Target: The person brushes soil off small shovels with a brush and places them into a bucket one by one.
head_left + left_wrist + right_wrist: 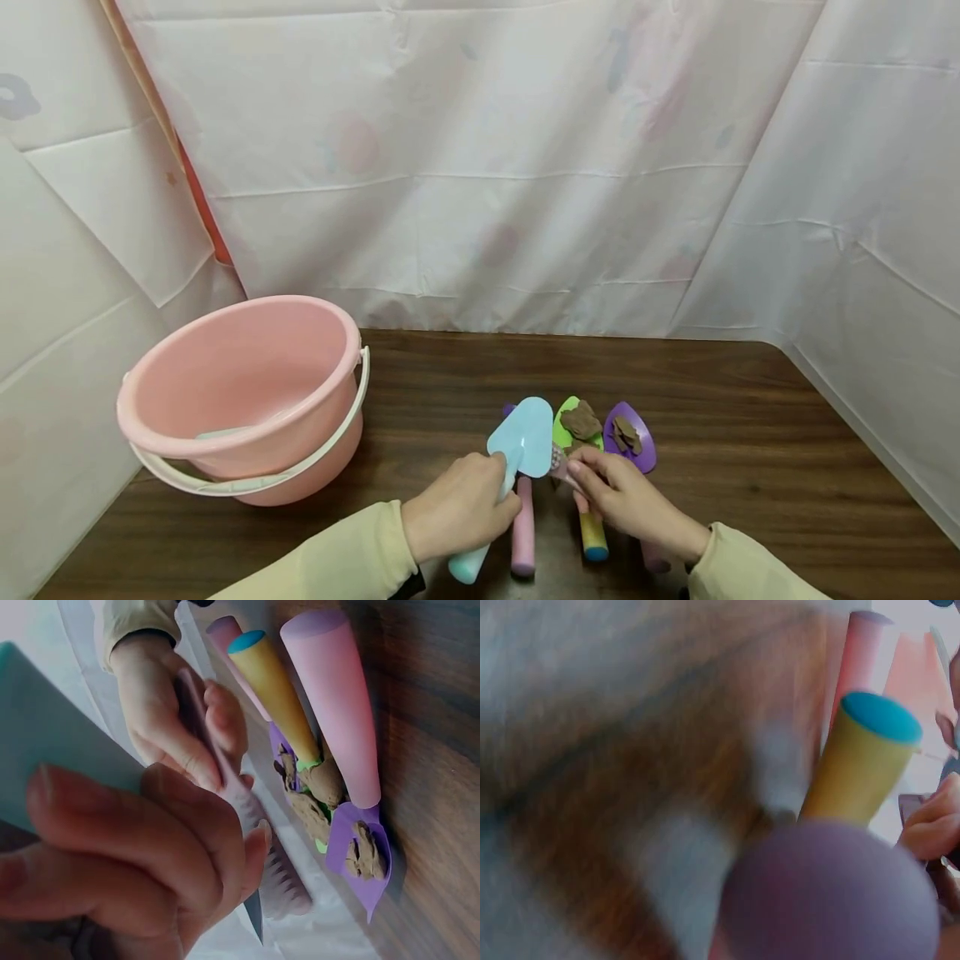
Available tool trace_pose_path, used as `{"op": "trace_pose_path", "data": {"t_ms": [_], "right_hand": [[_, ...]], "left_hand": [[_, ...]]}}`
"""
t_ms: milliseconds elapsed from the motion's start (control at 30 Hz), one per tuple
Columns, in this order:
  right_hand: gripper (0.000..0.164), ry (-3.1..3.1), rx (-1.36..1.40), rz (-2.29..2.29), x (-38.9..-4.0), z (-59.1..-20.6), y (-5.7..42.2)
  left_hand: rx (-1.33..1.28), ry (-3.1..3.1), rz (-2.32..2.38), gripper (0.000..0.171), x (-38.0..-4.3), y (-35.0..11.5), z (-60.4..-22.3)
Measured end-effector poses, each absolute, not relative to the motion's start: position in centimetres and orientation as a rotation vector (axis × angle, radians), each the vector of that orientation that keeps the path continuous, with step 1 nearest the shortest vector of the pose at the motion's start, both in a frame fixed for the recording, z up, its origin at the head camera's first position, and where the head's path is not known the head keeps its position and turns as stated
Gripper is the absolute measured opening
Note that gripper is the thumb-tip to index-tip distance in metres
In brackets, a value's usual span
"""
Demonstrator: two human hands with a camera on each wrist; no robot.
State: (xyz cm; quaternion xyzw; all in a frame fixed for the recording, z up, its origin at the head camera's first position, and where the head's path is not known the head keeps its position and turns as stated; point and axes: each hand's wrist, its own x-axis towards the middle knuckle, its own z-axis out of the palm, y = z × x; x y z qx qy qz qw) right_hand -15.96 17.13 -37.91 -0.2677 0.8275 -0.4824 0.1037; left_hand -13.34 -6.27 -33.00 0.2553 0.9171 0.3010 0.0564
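Observation:
My left hand (pixel 459 507) grips a light blue toy shovel (pixel 531 429) by its handle, the blade raised and turned up. In my right hand (pixel 630 507) is a pinkish brush (pixel 274 866), whose bristled head reaches close to the blue blade's edge. Beneath both hands several toy shovels lie side by side. A purple shovel with a pink handle (pixel 331 697) is nearest the left hand. A green shovel (pixel 564 408) with a yellow handle (pixel 862 769) lies in the middle, and another purple shovel (pixel 645 454) lies to its right. Brown clay-like lumps (pixel 581 419) rest on their blades.
A large pink bucket (pixel 262 333) with a white handle (pixel 300 471) stands at the left of the dark wooden table (pixel 450 367). White patterned sheets (pixel 480 167) hang behind and at both sides.

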Motion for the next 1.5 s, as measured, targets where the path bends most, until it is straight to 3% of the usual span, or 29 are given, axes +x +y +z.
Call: {"op": "trace_pose_path", "data": {"t_ms": [567,1000,1500], "right_hand": [[0.031,2.533,-0.543,-1.539,-17.2,-36.7,19.3],[0.029,2.294,-0.863,-1.335,-16.1,-37.4,17.7],[0.03,2.359,-0.766,-1.492,-16.5,-37.1,17.9]], "left_hand": [[0.838,2.768,0.902,0.015,-13.2,-6.4,-33.4],[0.822,2.781,0.93,0.014,-13.7,-6.1,-32.2],[0.836,2.749,0.877,0.014,-13.4,-6.0,-32.7]]}}
